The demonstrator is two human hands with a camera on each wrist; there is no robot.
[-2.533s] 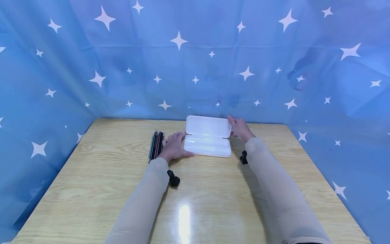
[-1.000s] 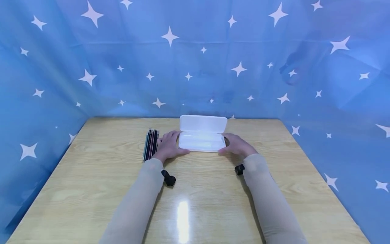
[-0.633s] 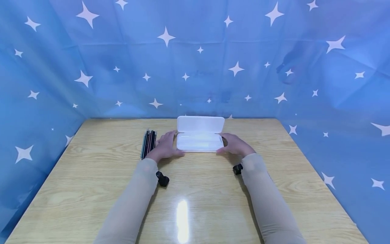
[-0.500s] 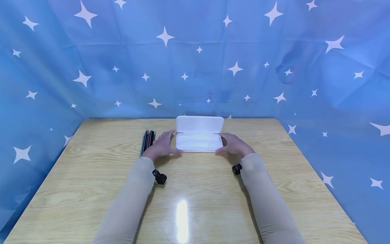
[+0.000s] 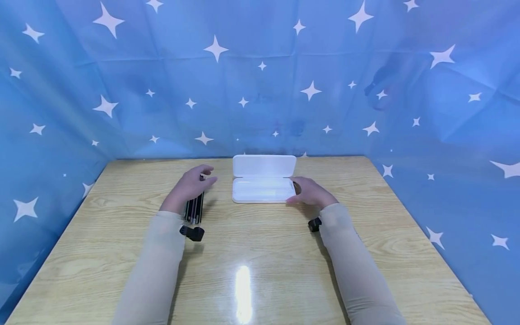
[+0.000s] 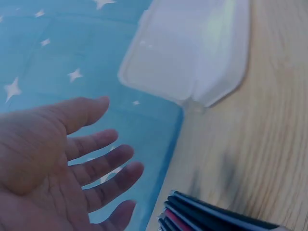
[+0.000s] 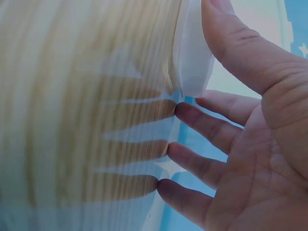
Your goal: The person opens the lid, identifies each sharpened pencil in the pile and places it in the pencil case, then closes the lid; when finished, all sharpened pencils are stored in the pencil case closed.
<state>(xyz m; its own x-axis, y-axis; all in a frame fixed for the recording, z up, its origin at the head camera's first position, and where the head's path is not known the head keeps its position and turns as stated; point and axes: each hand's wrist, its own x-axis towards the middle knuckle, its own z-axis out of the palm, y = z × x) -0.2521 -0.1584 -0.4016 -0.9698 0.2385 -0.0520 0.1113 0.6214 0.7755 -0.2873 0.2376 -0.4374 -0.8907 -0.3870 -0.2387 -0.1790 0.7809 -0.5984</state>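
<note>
White case (image 5: pixel 264 190) (lid up) between hands (image 5: pixel 190 185) (image 5: pixel 310 192).

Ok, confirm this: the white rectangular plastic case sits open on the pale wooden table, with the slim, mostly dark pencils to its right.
Wrong side: in the head view, the slim, mostly dark pencils lie left of the white rectangular plastic case, which does sit open on the pale wooden table.

No legible text, labels, brands, numbers or signs anywhere in view.
</note>
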